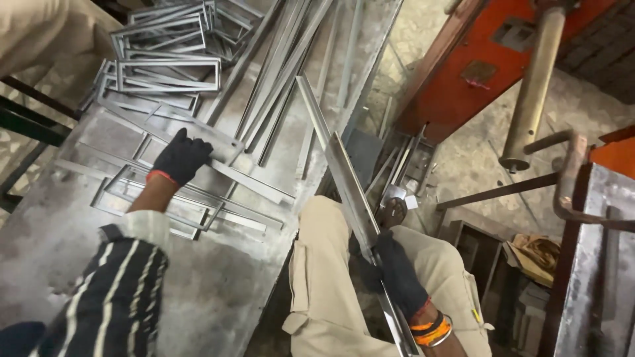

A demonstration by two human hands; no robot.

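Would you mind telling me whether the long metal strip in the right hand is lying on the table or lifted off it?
Lifted: the right hand grips the metal strip above the knees, beside the table.

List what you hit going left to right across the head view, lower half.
Striped sleeve → left hand on a flat metal strip → beige trousers → right hand gripping a long metal bar → rusty bent rod.

A grey metal bench (pixel 218 297) fills the left side. At its far end lies a pile of rectangular metal frames (pixel 169 49), with a bundle of long metal bars (pixel 284 73) running diagonally beside it. To the right, across a concrete floor (pixel 476 158), stands an orange machine (pixel 456 79) with a thick brass-coloured cylinder (pixel 532 86) hanging in front of it.
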